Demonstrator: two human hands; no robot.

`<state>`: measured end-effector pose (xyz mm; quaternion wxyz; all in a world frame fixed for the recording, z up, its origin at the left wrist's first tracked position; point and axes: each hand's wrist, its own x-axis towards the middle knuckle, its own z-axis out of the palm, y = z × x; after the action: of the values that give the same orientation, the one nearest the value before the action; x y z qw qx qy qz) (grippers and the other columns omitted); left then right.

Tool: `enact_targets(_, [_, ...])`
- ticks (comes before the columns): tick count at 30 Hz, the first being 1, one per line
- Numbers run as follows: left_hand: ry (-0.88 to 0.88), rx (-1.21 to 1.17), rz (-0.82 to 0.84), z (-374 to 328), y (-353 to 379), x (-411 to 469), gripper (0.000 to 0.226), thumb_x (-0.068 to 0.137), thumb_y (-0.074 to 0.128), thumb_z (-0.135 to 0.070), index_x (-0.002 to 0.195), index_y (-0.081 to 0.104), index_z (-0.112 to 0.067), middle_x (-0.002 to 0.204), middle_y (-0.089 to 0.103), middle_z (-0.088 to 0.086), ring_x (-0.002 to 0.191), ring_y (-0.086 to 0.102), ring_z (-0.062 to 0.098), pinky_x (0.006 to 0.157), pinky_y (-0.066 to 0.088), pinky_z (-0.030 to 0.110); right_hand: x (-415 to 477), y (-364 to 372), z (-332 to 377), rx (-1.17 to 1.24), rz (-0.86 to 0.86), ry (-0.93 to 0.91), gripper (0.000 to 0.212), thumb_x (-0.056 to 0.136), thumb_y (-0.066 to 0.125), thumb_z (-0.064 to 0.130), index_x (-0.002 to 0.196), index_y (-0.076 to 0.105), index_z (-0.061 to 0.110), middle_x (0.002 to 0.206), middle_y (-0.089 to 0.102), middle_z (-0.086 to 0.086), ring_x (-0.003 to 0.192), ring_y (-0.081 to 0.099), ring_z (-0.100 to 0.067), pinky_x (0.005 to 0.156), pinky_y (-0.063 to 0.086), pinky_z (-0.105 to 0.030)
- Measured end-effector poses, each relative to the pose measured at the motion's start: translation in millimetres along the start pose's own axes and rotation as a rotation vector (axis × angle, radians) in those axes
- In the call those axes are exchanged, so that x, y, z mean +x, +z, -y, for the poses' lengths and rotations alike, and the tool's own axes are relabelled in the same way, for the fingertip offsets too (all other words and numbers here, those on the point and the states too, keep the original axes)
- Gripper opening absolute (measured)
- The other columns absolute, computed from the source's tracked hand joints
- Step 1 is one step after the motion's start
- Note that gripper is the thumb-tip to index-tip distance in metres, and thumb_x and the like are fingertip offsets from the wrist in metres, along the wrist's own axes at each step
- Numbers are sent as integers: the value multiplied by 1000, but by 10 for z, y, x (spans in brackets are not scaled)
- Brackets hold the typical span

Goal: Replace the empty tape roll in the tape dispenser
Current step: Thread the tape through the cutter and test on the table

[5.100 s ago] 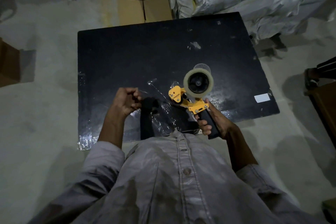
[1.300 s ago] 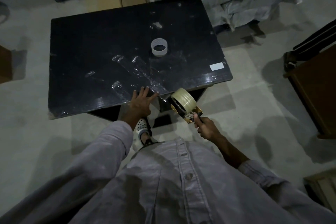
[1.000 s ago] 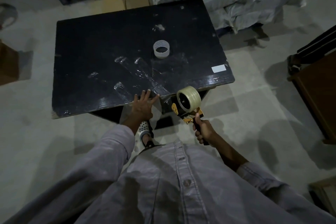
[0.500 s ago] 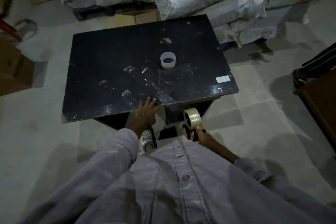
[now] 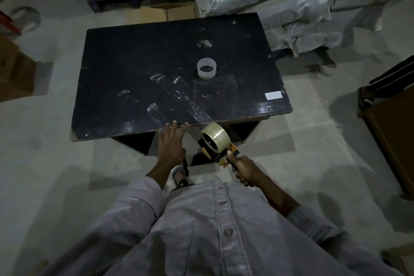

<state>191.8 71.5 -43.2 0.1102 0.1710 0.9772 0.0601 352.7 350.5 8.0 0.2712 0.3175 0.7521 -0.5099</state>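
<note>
The light is dim, so much of your tape dispenser (image 5: 220, 155) is hard to read: only bits of its yellow frame show under the full tape roll (image 5: 214, 140) it carries, and its handle is buried in your right hand (image 5: 242, 169), which is clenched around it just off the table's near edge. A clear strip of tape (image 5: 198, 111) runs from that roll up over the near edge onto the black table (image 5: 139, 56); where it ends among the shiny scraps stuck there is unclear. Your left hand (image 5: 171, 144) is spread open, fingertips touching the near edge, gripping nothing. The empty tape core (image 5: 206, 71) stands on end near the table's middle, well apart from both hands. Your shirt cuts off the lower view. Compared with half a second ago, the dispenser sits higher and closer to the table edge, with the roll's face turned more toward you, and your left hand has stayed at the edge.
</note>
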Motion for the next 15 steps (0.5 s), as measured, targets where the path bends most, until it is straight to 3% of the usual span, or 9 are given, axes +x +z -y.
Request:
enact_targets(7, [-98,-66,-144,167,-253,-60,119,87,81,-19,179,7,-35,187,9,8,173,7,39,133,22,71,85,121,564,88,98,-117,93,85,47,104,88,64,13,66,52,-6,46,41,-17,47,32,-28])
enact_targets(11, [-117,-72,-196,289,-426,-6,112,91,74,-19,179,7,-34,188,6,6,174,2,37,136,14,69,154,191,989,103,50,-203,86,94,49,96,83,69,13,68,60,-6,49,51,-16,49,39,-30])
enact_targets(13, [-137,-68,-233,369,-511,41,106,93,69,-19,179,9,-33,188,7,6,174,3,37,135,15,70,217,215,1217,31,-52,-268,86,94,47,98,88,76,17,81,74,-3,67,68,-21,66,55,-42])
enact_targets(15, [-155,-67,-267,452,-595,105,96,98,63,-21,179,11,-32,188,9,6,174,4,37,135,16,70,303,225,1407,-110,-159,-298,98,84,41,108,100,80,20,100,80,-4,94,73,-29,90,61,-49])
